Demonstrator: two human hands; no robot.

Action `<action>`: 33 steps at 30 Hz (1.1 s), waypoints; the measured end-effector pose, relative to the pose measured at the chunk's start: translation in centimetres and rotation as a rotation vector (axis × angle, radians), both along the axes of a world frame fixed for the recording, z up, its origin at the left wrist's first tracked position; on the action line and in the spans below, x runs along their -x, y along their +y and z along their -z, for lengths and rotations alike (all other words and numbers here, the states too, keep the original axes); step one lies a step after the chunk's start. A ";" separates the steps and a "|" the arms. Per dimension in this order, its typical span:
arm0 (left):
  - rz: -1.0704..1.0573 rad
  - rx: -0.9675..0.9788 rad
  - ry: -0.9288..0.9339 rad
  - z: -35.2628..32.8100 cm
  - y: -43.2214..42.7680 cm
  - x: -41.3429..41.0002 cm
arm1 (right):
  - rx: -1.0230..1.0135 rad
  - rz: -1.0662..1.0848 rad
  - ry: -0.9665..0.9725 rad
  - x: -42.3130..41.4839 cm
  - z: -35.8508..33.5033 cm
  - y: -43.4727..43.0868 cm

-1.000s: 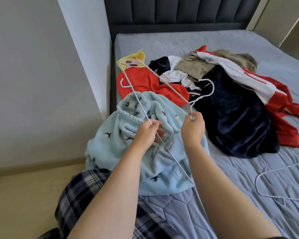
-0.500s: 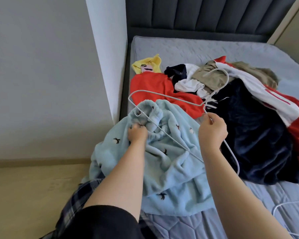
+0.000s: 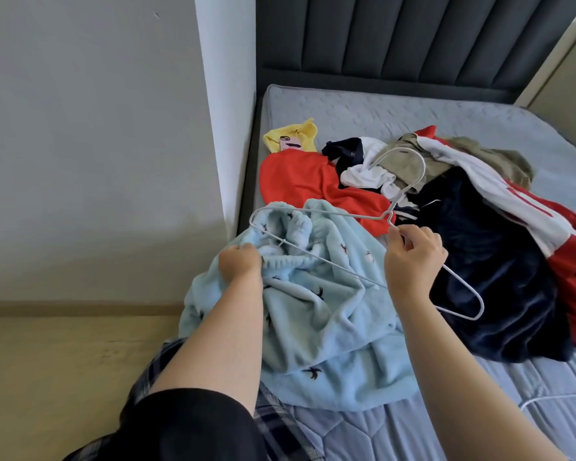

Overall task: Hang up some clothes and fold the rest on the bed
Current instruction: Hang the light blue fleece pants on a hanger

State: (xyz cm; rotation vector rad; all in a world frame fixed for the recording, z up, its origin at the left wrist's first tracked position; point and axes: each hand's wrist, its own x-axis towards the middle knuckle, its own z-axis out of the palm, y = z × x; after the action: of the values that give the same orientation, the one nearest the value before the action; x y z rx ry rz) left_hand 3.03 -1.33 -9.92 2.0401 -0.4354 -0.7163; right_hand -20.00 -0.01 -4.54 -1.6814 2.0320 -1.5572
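Note:
A light blue fleece garment with small bird prints lies bunched at the bed's near left corner. My left hand grips its elastic opening. A white wire hanger lies flat above the garment, its left end at the gathered opening. My right hand pinches the hanger near its neck, below the hook. Behind lie a red garment, a yellow one, a dark navy fleece, a white and red striped jacket, and olive clothes.
The grey quilted bed has a dark padded headboard. A white wall corner stands close on the left, with wood floor below it. Another white hanger lies at the right edge. A plaid cloth hangs over the near bed edge.
My left hand let go of the hanger and took hold of the blue garment's opening. The hanger turned from steeply tilted to lying flat, its left end now at the opening.

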 end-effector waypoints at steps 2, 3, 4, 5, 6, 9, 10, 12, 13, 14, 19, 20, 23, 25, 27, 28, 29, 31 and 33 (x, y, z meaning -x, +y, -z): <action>-0.141 0.033 0.045 0.1 0.4 -0.7 | 0.018 -0.003 0.042 0.4 0.0 0.1; -0.212 0.064 0.053 0.0 0.6 -0.9 | 0.020 -0.009 0.067 0.6 0.0 0.1; -0.255 0.104 0.060 -0.3 0.6 -1.0 | 0.023 -0.016 0.091 0.7 0.0 0.1; -0.255 0.147 0.043 -0.7 0.6 -0.9 | 0.029 -0.023 0.107 0.8 0.0 0.0; -0.211 0.197 -0.002 -1.3 0.6 -0.6 | 0.036 -0.030 0.116 0.7 0.0 0.0; 0.074 0.358 -0.212 -2.4 0.7 1.2 | 0.067 -0.051 0.151 -0.1 -0.1 -0.3; 0.181 0.412 -0.303 -2.5 1.0 2.0 | 0.065 -0.069 0.162 -0.7 -0.1 -0.4; 0.426 0.544 -0.485 -3.0 1.9 3.9 | 0.051 -0.119 0.180 -1.8 -0.2 -0.7; 0.552 0.614 -0.572 -3.4 2.5 4.8 | 0.047 -0.147 0.191 -2.4 -0.2 -0.8; 0.661 0.690 -0.661 -3.7 3.1 5.6 | 0.040 -0.178 0.200 -3.0 -0.2 -0.9; 0.575 0.827 -0.850 -5.0 3.7 4.0 | 0.059 -0.315 0.185 -4.9 -0.7 -0.9; 0.541 0.760 -0.820 -4.8 3.6 3.1 | 0.077 -0.345 0.188 -5.1 -0.9 -0.8; 0.688 0.438 -0.622 -4.5 3.6 1.5 | 0.096 -0.425 0.231 -5.8 -1.4 -0.6; 0.733 0.315 -0.612 -4.1 3.7 1.4 | 0.102 -0.461 0.272 -6.3 -1.9 -0.7; 0.628 0.318 -0.560 -4.1 3.6 1.2 | 0.168 -0.458 0.304 -7.0 -2.2 -0.8; 0.538 0.327 -0.502 -4.3 3.6 1.0 | 0.207 -0.424 0.329 -7.4 -2.3 -0.8; 0.437 0.326 -0.441 -4.3 3.5 0.7 | 0.242 -0.392 0.352 -7.7 -2.2 -1.0; 0.249 0.313 -0.344 -4.4 3.3 -0.3 | 0.249 -0.333 0.336 -7.9 -1.7 -1.3; 0.152 0.294 -0.306 -4.2 3.2 -1.1 | 0.047 -0.314 0.239 -7.6 -0.3 -2.0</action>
State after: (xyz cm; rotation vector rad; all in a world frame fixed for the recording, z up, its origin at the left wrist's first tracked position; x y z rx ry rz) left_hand 4.18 1.88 -5.68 1.8520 -0.8290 -0.3986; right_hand -12.44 -1.97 -4.26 -2.1705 1.7212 -1.3664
